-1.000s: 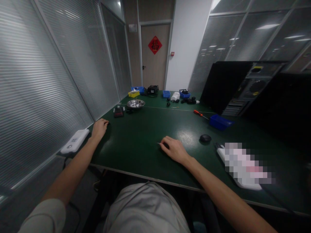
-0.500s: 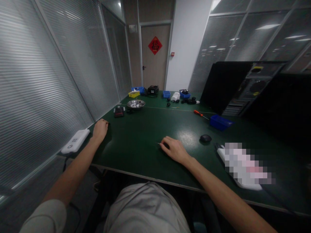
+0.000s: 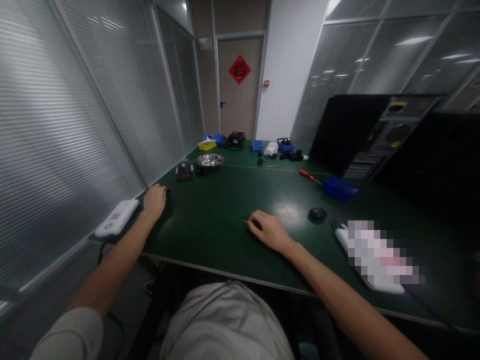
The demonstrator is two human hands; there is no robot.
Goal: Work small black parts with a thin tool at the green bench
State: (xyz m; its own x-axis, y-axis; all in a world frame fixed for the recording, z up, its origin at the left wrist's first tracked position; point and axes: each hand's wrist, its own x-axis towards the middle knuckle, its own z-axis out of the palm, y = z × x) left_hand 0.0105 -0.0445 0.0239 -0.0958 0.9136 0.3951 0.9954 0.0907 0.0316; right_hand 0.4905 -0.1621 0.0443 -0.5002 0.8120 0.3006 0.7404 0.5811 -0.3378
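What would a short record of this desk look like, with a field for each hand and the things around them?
Surface: green table
Left hand: near the table's left side, a small dark thing at its fingertips; grip unclear
Right hand: fingers pinched together, a thin pale item poking out
Right of right hand: rounded black object
Farther back, right: orange-handled screwdriver, blue tray
Farther back, left: shiny metal dish holding small items
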